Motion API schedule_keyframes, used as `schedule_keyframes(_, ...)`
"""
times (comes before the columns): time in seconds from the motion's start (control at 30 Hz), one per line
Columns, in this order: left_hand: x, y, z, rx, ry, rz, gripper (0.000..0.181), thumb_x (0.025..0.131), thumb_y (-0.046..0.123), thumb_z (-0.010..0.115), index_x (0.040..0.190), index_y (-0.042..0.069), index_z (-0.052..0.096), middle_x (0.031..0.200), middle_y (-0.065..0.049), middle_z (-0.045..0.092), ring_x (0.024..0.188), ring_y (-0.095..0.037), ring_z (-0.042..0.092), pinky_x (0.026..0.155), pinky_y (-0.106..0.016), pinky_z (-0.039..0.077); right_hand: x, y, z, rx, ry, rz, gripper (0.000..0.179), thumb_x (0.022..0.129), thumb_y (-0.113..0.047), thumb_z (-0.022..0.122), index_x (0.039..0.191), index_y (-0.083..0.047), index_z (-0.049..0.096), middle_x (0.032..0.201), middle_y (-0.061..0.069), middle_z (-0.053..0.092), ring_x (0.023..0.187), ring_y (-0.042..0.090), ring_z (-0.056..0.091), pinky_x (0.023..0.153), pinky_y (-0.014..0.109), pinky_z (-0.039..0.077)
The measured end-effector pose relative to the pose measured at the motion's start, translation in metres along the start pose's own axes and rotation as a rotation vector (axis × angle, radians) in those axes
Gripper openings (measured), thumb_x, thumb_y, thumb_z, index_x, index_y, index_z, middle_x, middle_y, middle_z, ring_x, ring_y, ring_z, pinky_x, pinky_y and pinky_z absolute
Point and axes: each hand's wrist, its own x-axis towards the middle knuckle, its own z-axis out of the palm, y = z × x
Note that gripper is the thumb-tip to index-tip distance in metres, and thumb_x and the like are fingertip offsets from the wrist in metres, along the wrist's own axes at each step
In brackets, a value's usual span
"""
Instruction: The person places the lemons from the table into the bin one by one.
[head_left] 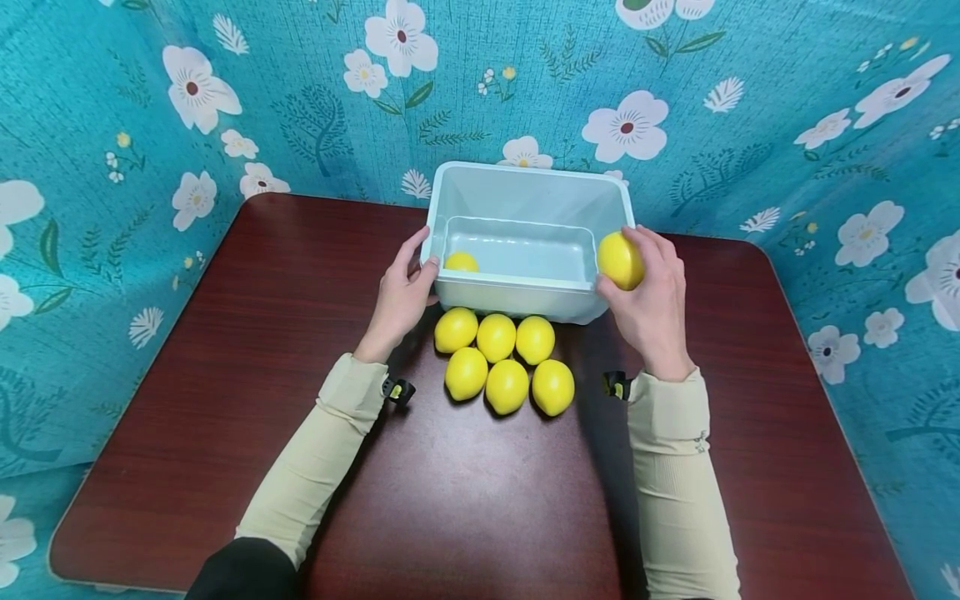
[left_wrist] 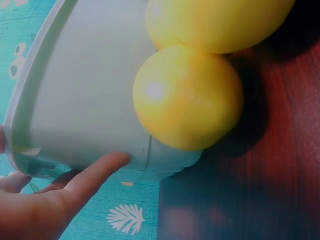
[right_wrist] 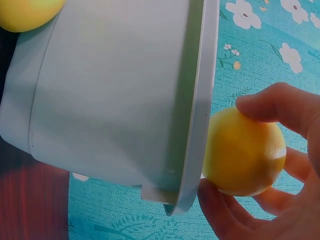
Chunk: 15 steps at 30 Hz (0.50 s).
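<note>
A pale blue plastic bin point(head_left: 517, 297) stands at the back of the table, one lemon point(head_left: 461, 262) lying in its left front corner. My left hand point(head_left: 402, 296) grips the bin's left end, thumb at the rim and fingers along the outer wall; the left wrist view shows a finger point(left_wrist: 100, 172) against that wall. Over the bin's right rim, my right hand point(head_left: 654, 304) holds a lemon point(head_left: 621, 260) between thumb and fingers. In the right wrist view this lemon point(right_wrist: 245, 152) is beside the rim point(right_wrist: 197, 115).
Several lemons point(head_left: 507, 387) lie in two rows on the dark red-brown table point(head_left: 300, 333), just in front of the bin. A teal flowered cloth point(head_left: 487, 100) hangs behind the table and along its sides.
</note>
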Motion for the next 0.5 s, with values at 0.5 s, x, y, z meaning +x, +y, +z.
schedule_keyframes(0.5,0.0000,0.0012,-0.0001,0.000,-0.003,-0.006,0.051,0.101,0.031,0.048,0.149,0.036,0.032,0.147,-0.013,0.045,0.126,-0.027,0.054,0.085,-0.051,0.055,0.0029,0.0011,0.0029,-0.014,0.005,0.012,0.059,0.081,-0.011,0.074,0.136,-0.007,0.054,0.136,0.018,0.045,0.123,0.035,0.040,0.098,0.054,0.036)
